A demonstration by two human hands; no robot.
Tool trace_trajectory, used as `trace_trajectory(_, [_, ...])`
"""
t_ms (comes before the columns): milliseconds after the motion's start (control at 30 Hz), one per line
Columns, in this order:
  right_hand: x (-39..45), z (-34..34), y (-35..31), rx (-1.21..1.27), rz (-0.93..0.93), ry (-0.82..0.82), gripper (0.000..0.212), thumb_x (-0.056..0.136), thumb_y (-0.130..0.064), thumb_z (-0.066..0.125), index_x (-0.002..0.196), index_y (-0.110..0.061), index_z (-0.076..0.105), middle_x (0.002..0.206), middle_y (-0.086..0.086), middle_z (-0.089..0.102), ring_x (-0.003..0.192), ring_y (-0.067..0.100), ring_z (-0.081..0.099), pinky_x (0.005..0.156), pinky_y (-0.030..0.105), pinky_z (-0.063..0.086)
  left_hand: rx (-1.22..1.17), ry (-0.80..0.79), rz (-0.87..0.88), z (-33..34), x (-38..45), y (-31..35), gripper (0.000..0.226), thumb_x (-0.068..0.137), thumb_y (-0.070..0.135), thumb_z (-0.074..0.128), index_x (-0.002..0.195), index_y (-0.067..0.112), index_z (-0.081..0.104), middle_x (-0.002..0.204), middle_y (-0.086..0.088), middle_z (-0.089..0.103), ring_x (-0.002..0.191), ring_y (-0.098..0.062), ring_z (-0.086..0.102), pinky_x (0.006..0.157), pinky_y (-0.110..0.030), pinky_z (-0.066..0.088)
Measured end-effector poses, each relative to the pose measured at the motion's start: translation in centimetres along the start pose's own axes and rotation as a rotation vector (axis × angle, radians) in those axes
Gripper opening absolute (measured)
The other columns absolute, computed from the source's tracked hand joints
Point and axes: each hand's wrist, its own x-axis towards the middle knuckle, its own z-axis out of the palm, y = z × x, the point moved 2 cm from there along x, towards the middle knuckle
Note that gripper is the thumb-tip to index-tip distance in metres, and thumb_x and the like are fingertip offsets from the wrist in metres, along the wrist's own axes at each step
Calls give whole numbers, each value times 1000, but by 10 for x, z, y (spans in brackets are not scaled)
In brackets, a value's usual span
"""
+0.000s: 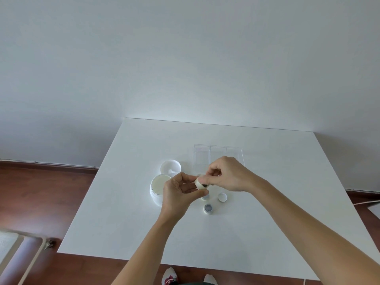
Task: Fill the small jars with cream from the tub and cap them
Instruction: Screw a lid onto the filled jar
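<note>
My left hand (pixel 181 192) and my right hand (pixel 228 174) together hold a small round white jar (pixel 199 183) above the white table (pixel 123 212), each pinching it from its own side. The open white tub (pixel 157 187) of pale cream stands just left of my left hand, with its lid (pixel 170 166) lying upturned behind it. A small open jar (pixel 208 208) sits on the table below my hands. A loose white cap (pixel 222 197) lies to its right. Another small jar (pixel 205 196) is partly hidden under my left thumb.
A clear plastic divided box (pixel 218 154) stands behind my right hand. The table's left and near edges drop to a wooden floor (pixel 41 192). My feet (pixel 170 276) show below the near edge.
</note>
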Motion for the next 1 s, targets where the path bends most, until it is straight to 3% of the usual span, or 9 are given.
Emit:
trace_trajectory(100, [1,3,4,-58,34,13,57,82,-62,57,66,-8,67,62,4,66,47,8,45,47,18,34,5,-3,-8,1,1,-1,38,65,-8,87,92,0,61,90,-12,79,89,-27,77,76,-26,59])
trace_trajectory(200, [-4,-2,4,-1,9,12,36,76,-59,68,78,-25,74,68,-11,68,57,-3,54,53,10,36,15,10,-19,1,2,-2,39,65,-9,87,92,0,61,88,-12,80,87,-25,78,74,-24,58])
trace_trajectory(300, [-4,-2,5,70,-16,-14,19,74,-47,76,81,-30,75,78,-11,72,68,-5,59,62,11,42,25,14,-25,2,4,-4,39,64,-9,88,91,1,62,87,-11,80,85,-25,78,73,-24,58])
trace_trajectory(367, [-1,1,8,47,10,19,26,78,-50,71,77,-24,75,76,-5,72,64,3,60,60,17,44,28,14,-24,4,5,-4,40,64,-7,88,91,1,61,88,-11,80,87,-25,78,75,-25,59])
trace_trajectory(467, [2,5,11,-19,43,43,49,86,-56,58,70,-10,70,67,2,69,47,5,47,48,16,35,28,8,-27,5,8,-4,39,63,-6,88,90,3,62,89,-11,80,89,-25,77,75,-26,59])
trace_trajectory(533, [1,5,13,3,44,56,44,85,-57,59,74,-16,72,64,-5,66,48,3,47,49,13,34,41,7,-36,5,10,-5,39,63,-5,89,91,3,62,88,-11,80,88,-25,78,75,-25,59])
trace_trajectory(667, [-1,4,15,95,12,23,23,79,-46,73,92,-27,75,84,-13,72,77,0,63,68,12,45,60,23,-51,6,13,-8,38,65,-5,89,91,2,62,86,-12,79,85,-26,78,73,-24,58])
trace_trajectory(833, [4,10,21,51,42,79,30,80,-50,69,81,-20,75,71,-7,69,52,-4,51,51,7,37,84,35,-54,10,14,-14,39,64,-6,89,91,0,62,87,-12,79,85,-27,78,74,-29,60])
trace_trajectory(1000, [1,9,24,72,31,42,25,78,-48,72,91,-26,75,79,-14,70,65,-13,55,56,6,37,92,42,-55,11,15,-19,37,64,-6,89,91,-1,63,86,-14,79,85,-29,78,74,-30,60])
